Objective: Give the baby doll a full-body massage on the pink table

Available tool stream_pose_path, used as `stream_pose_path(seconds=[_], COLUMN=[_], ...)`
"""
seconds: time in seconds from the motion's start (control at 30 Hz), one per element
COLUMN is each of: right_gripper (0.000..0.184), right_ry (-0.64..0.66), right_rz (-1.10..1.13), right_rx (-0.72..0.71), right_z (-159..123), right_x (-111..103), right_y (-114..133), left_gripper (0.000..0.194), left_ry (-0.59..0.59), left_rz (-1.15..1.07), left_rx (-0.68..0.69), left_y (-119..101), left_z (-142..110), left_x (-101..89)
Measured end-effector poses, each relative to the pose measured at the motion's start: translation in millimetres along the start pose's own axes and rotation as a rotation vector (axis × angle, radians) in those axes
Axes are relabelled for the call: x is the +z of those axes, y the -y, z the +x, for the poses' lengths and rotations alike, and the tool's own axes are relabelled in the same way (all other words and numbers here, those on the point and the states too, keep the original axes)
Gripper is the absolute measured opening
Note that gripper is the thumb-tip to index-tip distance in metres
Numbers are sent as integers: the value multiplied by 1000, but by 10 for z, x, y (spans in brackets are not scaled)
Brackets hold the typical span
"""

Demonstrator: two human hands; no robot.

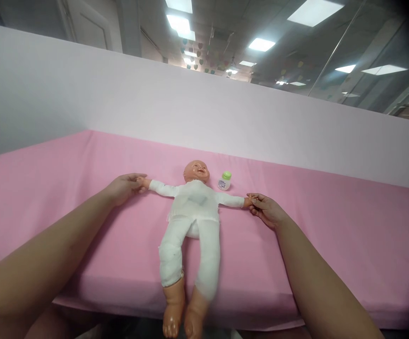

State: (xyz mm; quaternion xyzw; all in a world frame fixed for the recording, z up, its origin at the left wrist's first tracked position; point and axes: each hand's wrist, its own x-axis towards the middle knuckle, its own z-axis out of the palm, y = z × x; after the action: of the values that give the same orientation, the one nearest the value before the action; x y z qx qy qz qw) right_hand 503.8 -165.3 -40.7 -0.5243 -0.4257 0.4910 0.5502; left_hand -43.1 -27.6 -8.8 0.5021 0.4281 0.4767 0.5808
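On its back lies a baby doll [194,202] with a white cloth body, its plastic feet hanging past the front edge of the pink-covered bed. Both its arms are stretched out sideways. My left hand [126,187] is closed on the doll's hand at the left of the view. At the right, my right hand [266,209] pinches the doll's other hand between thumb and fingers. A small white bottle [224,181] with a green cap stands beside the doll's head, touched by neither hand.
The pink sheet [119,249] covers the bed and drops over its front edge. Behind the bed runs a low white wall [190,108], with glass above it at the right. Ceiling lights [262,44] shine beyond.
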Motion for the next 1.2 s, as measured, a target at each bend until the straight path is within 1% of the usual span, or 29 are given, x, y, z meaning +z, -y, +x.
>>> stream_pose_path(seconds=[0.1,0.27,0.43,0.57,0.63,0.73,0.87,0.93,1.1,1.2], right_gripper=[45,39,42,42,39,31,39,41,37,36], right_ry=[16,13,-56,-122,-128,-98,-24,6,49,43], right_rz=[-6,-56,-139,-122,-107,-64,-6,-1,-49,-120], right_rx=[-4,3,0,-2,4,12,13,14,18,19], right_z=[-5,5,7,26,34,25,-17,-26,11,39], right_x=[7,64,149,167,150,109,73,76,112,135], right_y=[10,10,14,4,-5,-5,23,36,44,37], left_gripper=[53,50,45,39,35,36,45,47,48,46], left_ry=[21,3,-27,-72,-78,-75,-47,-23,20,25], left_rz=[3,69,96,77,58,34,12,8,69,129], left_rx=[10,39,44,1,-16,-24,-7,4,26,15], left_y=[14,38,34,6,-9,-25,-34,-34,-13,7], left_z=[14,35,31,19,11,-6,-35,-41,-3,36], left_x=[-19,-18,25,51,58,60,55,47,-5,-37])
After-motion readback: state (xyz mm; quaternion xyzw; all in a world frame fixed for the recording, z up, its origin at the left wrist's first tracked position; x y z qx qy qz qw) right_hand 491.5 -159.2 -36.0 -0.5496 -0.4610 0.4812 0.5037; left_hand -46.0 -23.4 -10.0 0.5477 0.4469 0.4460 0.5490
